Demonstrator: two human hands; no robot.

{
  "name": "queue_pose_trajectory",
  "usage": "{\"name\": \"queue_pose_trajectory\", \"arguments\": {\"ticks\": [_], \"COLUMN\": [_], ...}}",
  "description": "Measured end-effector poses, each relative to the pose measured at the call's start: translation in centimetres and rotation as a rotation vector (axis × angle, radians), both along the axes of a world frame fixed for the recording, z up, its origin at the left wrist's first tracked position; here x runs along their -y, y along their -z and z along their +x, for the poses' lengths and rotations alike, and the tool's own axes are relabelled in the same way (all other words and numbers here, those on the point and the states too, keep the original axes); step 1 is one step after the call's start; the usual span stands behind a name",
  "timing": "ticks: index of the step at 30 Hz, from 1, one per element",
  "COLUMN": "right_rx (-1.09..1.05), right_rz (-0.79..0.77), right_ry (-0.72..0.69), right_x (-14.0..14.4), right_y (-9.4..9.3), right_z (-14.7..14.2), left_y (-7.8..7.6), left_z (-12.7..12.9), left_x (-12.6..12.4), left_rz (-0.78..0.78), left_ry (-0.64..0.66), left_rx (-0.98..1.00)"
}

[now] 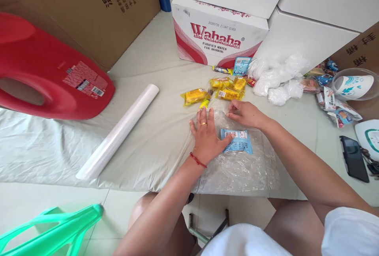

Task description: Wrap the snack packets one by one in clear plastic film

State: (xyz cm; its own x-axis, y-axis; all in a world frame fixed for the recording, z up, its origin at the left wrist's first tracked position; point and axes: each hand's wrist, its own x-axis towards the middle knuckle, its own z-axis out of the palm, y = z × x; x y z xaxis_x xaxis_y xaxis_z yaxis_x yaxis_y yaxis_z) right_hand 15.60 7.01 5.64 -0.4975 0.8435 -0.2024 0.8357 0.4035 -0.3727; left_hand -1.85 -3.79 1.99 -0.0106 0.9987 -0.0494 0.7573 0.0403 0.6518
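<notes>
My left hand (206, 136) lies flat, fingers spread, pressing on a sheet of clear plastic film (237, 169) and touching the left edge of a blue snack packet (237, 140) that lies on it. A gold ring and a red string bracelet are on that hand. My right hand (245, 113) rests at the film's far edge, its fingertips pinching the film just above the blue packet. Several yellow snack packets (227, 88) lie a little beyond both hands.
A white roll of film (118, 131) lies to the left. A red jug (44, 70) lies far left. A Wahaha carton (217, 34) and white boxes stand behind. White bags (278, 80), more snacks (334, 106) and a phone (353, 158) sit right. Green plastic (50, 230) is below.
</notes>
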Motion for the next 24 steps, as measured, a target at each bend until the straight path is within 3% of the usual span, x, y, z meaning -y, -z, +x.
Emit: {"name": "queue_pose_trajectory", "arguments": {"ticks": [4, 8, 11, 14, 20, 24], "right_rx": [0.049, -0.124, -0.227, -0.262, -0.201, -0.093], "right_rz": [-0.148, -0.171, -0.066, 0.027, 0.096, 0.183], "right_ry": [0.092, 0.118, 0.082, -0.066, -0.218, -0.234], "right_x": [0.2, 1.8, 4.5, 7.6, 11.7, 12.8], "right_y": [-0.4, -1.7, -2.7, -2.9, -1.9, -1.1], "right_z": [0.0, 0.5, 0.9, 1.6, 2.7, 2.8], "left_y": [0.0, 0.1, 0.1, 0.1, 0.1, -0.1], "left_z": [0.1, 0.1, 0.1, 0.1, 0.1, -0.8], "left_x": [0.1, 0.2, 0.2, 0.4, 0.5, -0.2], "left_rz": [-0.007, -0.009, 0.008, 0.032, 0.054, -0.013], "left_ry": [-0.014, -0.022, -0.026, -0.046, -0.058, 0.007], "left_rx": [0.012, 0.008, 0.011, 0.018, 0.007, 0.194]}}
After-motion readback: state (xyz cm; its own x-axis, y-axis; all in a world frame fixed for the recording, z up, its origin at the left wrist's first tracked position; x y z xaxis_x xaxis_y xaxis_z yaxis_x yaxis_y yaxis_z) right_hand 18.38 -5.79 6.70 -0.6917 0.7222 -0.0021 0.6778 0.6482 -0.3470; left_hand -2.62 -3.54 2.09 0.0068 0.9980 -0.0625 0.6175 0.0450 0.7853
